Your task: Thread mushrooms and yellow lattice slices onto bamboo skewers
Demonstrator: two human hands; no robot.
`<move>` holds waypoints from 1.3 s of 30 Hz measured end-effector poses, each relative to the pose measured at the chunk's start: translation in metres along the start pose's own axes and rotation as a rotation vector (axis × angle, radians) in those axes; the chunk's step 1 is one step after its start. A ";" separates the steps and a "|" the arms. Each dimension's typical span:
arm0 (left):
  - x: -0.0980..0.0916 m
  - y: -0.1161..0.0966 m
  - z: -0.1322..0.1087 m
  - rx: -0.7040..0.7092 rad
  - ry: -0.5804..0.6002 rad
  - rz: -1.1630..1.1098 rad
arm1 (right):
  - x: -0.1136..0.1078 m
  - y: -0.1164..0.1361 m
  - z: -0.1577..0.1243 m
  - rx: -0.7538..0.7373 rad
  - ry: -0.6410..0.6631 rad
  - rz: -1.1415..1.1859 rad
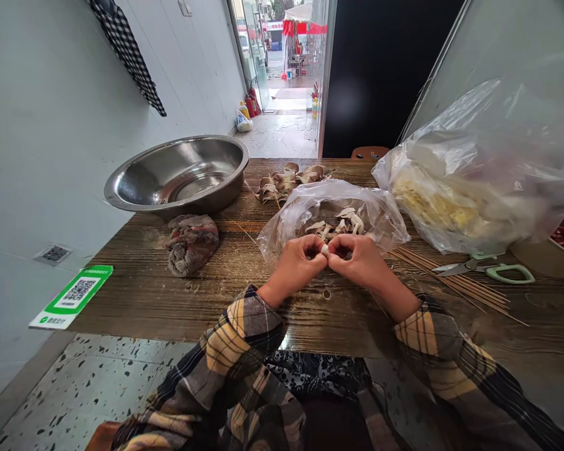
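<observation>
- At the far left, a green and white card (pixel 70 297) with a square black code, by the corner of the brown wooden table (pixel 244 307).
- Up on the wall, a black and white checked cloth (pixel 129 59), hanging down.
- Next, a big, round, shiny metal bowl (pixel 183 178) on the table.
- Just in front of the bowl, a crumpled gray and red rag (pixel 192 244).
- Farther back, near the middle, a little pile of brown mushrooms (pixel 289 181).
- Then the left hand (pixel 298 260), closed in a pinch on a tiny white bit (pixel 325 249) (too small to say what from).
- Just behind both hands, a thin clear bag (pixel 378 216), spread wide, with mushroom pieces (pixel 352 219) inside.
- Next, the right hand (pixel 357 260), pinching the same white bit from the other side (both sets of fingertips very close together).
- Farther right, a loose bunch of thin wooden sticks (pixel 460 285).
- On top of some sticks, scissors (pixel 472 264) with pale green handles.
- Behind the scissors, a large see-through bag (pixel 470 150) with yellow food (pixel 442 200) in it.
- Last, at the right edge, a tub (pixel 540 257) of dark red things (partly cut off).
</observation>
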State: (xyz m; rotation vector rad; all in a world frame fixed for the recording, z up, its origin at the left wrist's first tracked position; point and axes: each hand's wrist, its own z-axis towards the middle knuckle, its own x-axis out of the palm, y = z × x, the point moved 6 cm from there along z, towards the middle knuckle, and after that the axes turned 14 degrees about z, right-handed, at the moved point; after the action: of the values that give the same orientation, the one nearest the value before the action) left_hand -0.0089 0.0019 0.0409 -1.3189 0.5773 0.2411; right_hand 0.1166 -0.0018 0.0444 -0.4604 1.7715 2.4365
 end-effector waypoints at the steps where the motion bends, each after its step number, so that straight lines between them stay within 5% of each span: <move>1: 0.000 0.000 0.000 -0.003 0.005 -0.013 | 0.000 0.000 0.000 0.000 -0.002 -0.001; 21: -0.001 -0.005 0.001 0.047 0.016 0.147 | 0.000 -0.004 -0.001 -0.011 0.002 -0.047; 39: -0.001 0.000 0.002 -0.051 0.110 -0.104 | -0.011 -0.014 0.002 0.134 -0.045 0.195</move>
State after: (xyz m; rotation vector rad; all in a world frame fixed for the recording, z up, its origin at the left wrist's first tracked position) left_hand -0.0099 0.0040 0.0416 -1.4138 0.5961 0.0989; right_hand 0.1301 0.0059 0.0352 -0.2278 2.0317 2.4059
